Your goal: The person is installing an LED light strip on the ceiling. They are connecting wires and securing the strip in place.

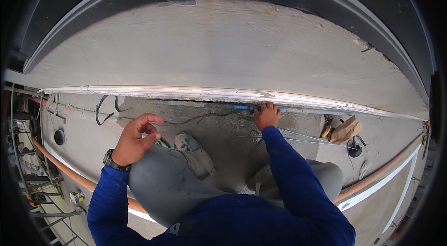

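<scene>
At the foot of the wall, my right hand (267, 115) reaches down with fingers bent over a thin pipe with blue sections (240, 107). The part under the fingers is hidden. My left hand (136, 139) is raised above my left knee, thumb and fingers loosely curved apart, with nothing visible between them. A dark watch is on that wrist. Thin metal rods (302, 141) lie on the floor just right of my right forearm. Between my legs a mud-stained shoe (194, 153) shows.
A pale ledge (186, 91) runs along the wall base. To the right lie a brown paper bag (347, 129) and a round black object (355, 150). Black strips (103, 110) and a round floor hole (58, 137) are at left. Orange rails (70, 171) flank me behind; metal scaffolding stands far left.
</scene>
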Tool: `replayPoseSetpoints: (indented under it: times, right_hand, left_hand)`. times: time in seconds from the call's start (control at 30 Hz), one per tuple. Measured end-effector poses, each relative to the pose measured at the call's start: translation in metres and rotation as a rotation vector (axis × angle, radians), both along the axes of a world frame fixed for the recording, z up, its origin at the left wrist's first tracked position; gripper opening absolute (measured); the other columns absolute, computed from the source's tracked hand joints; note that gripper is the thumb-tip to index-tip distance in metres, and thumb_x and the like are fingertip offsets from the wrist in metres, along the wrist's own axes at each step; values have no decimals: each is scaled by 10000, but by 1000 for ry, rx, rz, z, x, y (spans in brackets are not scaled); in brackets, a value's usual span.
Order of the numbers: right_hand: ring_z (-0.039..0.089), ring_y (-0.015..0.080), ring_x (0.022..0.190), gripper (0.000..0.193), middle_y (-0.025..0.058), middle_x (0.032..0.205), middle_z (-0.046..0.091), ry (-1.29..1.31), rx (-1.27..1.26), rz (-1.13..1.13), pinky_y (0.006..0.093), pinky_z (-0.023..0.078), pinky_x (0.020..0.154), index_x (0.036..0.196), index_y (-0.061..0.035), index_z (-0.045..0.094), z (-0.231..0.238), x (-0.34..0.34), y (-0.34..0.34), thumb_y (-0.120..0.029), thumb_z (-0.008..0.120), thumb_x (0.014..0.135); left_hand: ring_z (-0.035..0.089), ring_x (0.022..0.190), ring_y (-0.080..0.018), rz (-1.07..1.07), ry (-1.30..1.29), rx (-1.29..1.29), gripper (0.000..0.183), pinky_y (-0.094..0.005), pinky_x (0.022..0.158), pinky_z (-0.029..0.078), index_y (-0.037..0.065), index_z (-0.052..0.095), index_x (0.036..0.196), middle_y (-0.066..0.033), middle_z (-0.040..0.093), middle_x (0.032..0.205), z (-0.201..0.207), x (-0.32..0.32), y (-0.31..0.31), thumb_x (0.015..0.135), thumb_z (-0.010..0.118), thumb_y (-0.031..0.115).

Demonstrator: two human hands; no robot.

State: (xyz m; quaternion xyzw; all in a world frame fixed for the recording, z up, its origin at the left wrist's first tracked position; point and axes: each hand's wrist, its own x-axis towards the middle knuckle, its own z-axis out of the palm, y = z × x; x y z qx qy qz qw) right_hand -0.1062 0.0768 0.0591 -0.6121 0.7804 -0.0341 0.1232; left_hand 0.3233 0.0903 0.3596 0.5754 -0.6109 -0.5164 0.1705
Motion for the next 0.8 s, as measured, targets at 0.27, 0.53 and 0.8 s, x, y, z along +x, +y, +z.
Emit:
replayPoseSetpoints:
  times: [0.27, 0.53, 0.8]
  right_hand:
    - [481, 349, 1334, 357, 108, 1293, 594, -3, 9, -95, 579, 258, 1195, 1199, -156, 746, 1, 15, -3, -360, 714, 908]
    - [575, 274, 1259, 184, 32, 1198, 691, -92, -33, -132, 608, 238, 1196, 1076, -186, 745, -12, 14, -6, -285, 672, 940]
    - [628, 293, 1155, 180, 65, 1101, 721, -114, -97, -73, 577, 297, 1168, 1069, -101, 715, -29, 7, -11, -190, 608, 954]
  left_hand:
    - [663, 997, -204, -671, 45, 112, 443, -346, 855, 546, 71, 619, 1336, -108, 626, 1272, -2, -77, -30, 922, 755, 157]
    - [668, 1103, -337, -1003, -129, -98, 496, -456, 946, 529, 70, 617, 1338, -143, 640, 1257, -89, -161, -76, 929, 719, 332]
    - [617, 1204, -350, -1128, -254, -29, 507, -450, 1016, 499, 65, 611, 1348, -138, 619, 1313, -102, -196, -74, 926, 718, 325]
